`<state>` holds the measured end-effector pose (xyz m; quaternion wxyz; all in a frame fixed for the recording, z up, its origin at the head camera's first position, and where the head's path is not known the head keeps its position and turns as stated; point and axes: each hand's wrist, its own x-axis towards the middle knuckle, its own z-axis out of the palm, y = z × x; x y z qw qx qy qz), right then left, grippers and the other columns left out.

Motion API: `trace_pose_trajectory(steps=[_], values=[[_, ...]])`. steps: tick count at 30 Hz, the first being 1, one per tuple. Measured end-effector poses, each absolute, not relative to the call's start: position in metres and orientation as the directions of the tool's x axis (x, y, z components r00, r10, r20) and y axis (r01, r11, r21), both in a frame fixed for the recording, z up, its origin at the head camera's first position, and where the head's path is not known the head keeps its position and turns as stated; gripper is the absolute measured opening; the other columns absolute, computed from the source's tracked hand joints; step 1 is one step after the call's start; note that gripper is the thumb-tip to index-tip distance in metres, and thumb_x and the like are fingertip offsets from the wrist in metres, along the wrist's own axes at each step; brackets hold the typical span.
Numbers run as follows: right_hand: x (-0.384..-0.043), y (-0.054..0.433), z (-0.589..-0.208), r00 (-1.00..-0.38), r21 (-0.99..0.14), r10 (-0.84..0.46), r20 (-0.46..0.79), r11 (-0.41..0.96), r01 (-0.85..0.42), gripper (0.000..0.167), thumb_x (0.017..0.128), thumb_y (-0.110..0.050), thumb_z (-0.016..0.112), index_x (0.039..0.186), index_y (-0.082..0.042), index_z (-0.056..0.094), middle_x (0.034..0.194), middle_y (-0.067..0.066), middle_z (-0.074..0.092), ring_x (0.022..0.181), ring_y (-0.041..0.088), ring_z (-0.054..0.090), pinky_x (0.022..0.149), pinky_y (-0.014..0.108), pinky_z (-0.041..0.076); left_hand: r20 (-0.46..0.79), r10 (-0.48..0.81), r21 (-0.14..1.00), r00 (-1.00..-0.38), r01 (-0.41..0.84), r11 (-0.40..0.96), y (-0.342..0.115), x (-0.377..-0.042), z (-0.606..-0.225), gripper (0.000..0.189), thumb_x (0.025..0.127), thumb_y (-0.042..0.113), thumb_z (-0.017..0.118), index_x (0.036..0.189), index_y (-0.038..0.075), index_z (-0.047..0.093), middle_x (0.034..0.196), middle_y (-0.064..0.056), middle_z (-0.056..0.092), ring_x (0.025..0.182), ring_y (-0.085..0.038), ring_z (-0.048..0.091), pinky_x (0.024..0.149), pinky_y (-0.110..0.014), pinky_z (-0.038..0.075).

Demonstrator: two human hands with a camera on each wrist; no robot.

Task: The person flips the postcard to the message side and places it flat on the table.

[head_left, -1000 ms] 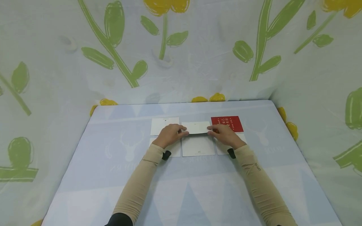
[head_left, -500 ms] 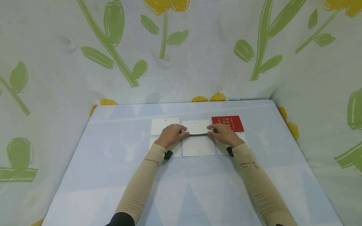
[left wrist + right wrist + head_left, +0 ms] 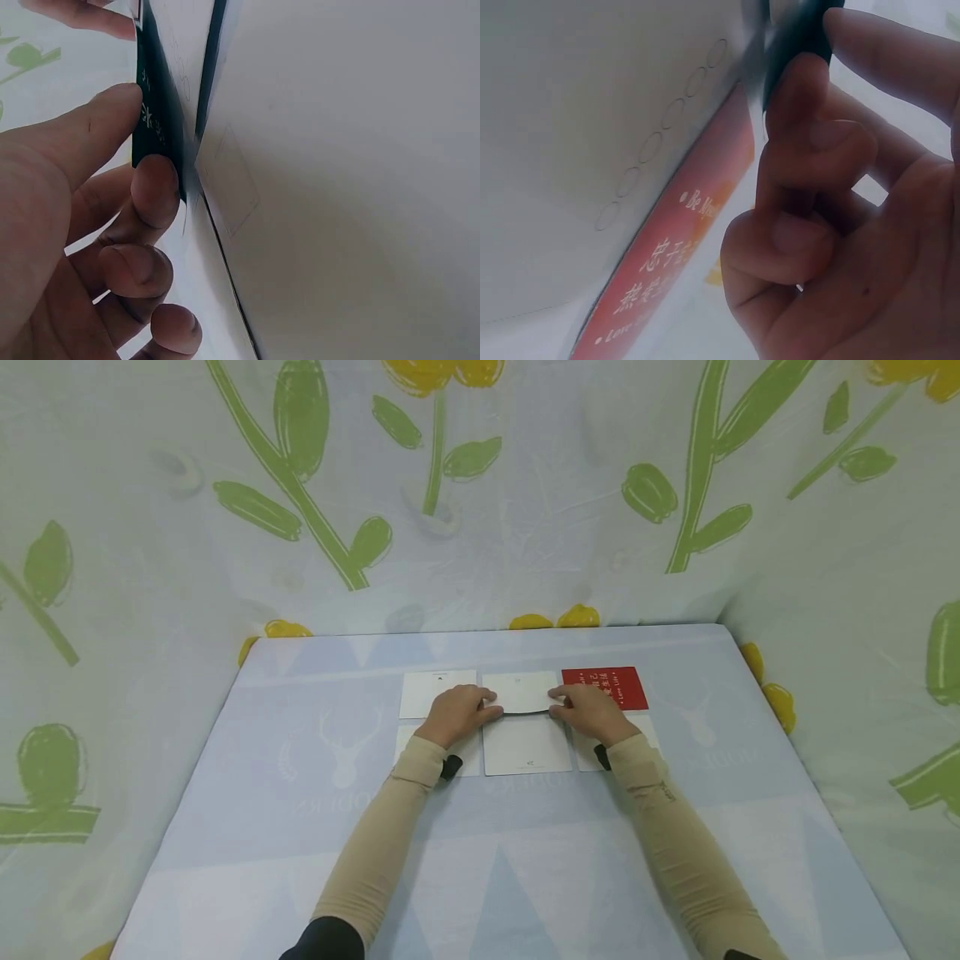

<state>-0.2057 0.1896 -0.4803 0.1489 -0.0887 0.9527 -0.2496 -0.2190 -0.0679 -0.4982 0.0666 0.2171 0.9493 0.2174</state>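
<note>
My left hand and right hand pinch the two near corners of a postcard in the middle of the back row. Its upper face is white; the left wrist view shows a dark green underside with white characters. The near edge is raised, leaving a dark gap under it. Thumb and index finger do the pinching on each side, while the other fingers curl loosely. Directly in front of it lies a white postcard. A red postcard with white lettering lies beside my right hand.
Another white postcard lies back left. Two more white cards, left front and right front, are partly covered by my hands and wrists. The pale blue patterned tabletop ends at a flower-printed curtain.
The pinched postcard has tilted flatter, so more of its white face shows and its far edge appears farther back. Both hands keep their hold and have barely shifted.
</note>
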Motion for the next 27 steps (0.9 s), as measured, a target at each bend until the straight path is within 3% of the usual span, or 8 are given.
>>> trace_pose_trajectory(steps=[14,22,27], values=[[-0.208,0.1852,-0.4806,-0.944,-0.485,-0.181,-0.275,0.874,-0.027,0.046,0.096,-0.025,0.072,0.139,-0.011,0.063,0.117,0.014,0.067,0.102,0.028,0.059,0.085,0.04,0.055,-0.049,0.421,0.393,-0.906,0.37,0.842,-0.0629,-0.2175,-0.4905,0.041,0.097,0.038,0.069,0.127,0.01,0.072,0.096,-0.003,0.074,0.078,-0.013,0.062,0.074,-0.032,0.053],[-0.2078,0.1854,-0.4812,-0.942,-0.49,-0.184,-0.279,0.871,-0.025,0.046,0.097,-0.026,0.071,0.14,-0.011,0.062,0.117,0.014,0.067,0.102,0.029,0.059,0.086,0.041,0.055,-0.057,0.414,0.393,-0.908,0.361,0.846,-0.0627,-0.216,-0.49,0.04,0.099,0.036,0.067,0.128,0.01,0.071,0.107,-0.006,0.075,0.093,-0.017,0.07,0.083,-0.036,0.055],[-0.2079,0.1854,-0.4812,-0.942,-0.505,-0.191,-0.277,0.863,-0.026,0.045,0.097,-0.025,0.069,0.138,-0.009,0.062,0.119,0.015,0.067,0.103,0.029,0.06,0.086,0.041,0.055,-0.06,0.413,0.415,-0.909,0.353,0.838,-0.0625,-0.2152,-0.4885,0.039,0.099,0.034,0.067,0.129,0.01,0.07,0.106,-0.007,0.075,0.092,-0.018,0.07,0.082,-0.037,0.056]])
